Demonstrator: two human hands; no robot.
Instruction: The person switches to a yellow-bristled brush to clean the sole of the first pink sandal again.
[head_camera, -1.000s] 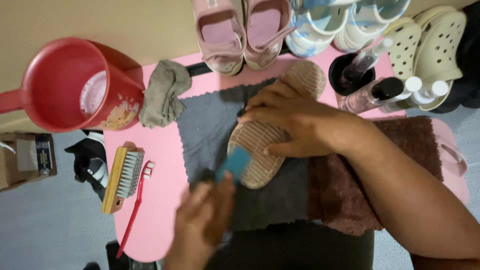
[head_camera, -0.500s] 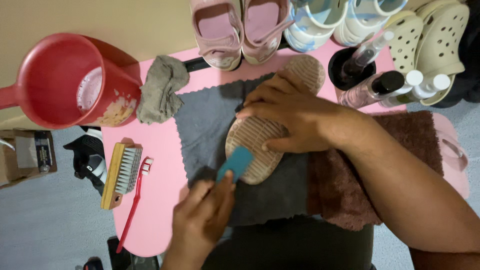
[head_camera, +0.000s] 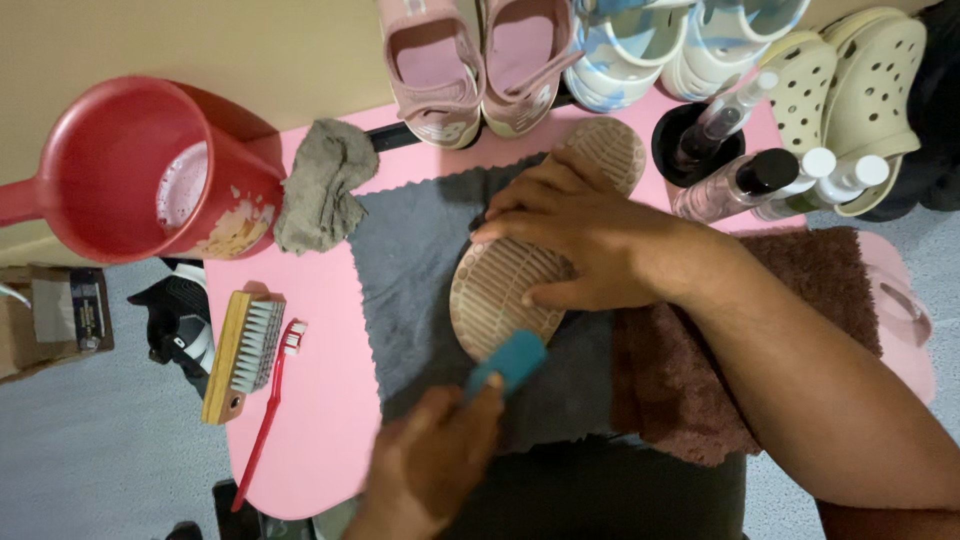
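Head view: the right hand (head_camera: 590, 240) lies flat over a tan shoe sole (head_camera: 510, 290), fingers spread and pressing it down, the ribbed underside turned up. The sole rests on a grey cloth (head_camera: 410, 280) spread over the pink worktop (head_camera: 320, 330), its far end reaching toward the pink sneakers (head_camera: 470, 70) at the back edge. The left hand (head_camera: 435, 465) is closed around a teal brush (head_camera: 508, 362), whose head touches the near end of the sole. A brown towel (head_camera: 680, 390) lies under the right forearm, just beside the grey cloth. To the left on the worktop, a wooden scrub brush (head_camera: 240, 350) lies beside a red toothbrush (head_camera: 268, 410), both well apart from the sole. A crumpled grey rag (head_camera: 320, 195) sits near the back, next to a red jug (head_camera: 140, 170) that stands off the worktop's left corner. At the right rear, clear bottles (head_camera: 760, 180) lie by a black cup (head_camera: 690, 140), with cream clogs (head_camera: 850, 80) and pale blue sandals (head_camera: 680, 50) lined along the wall
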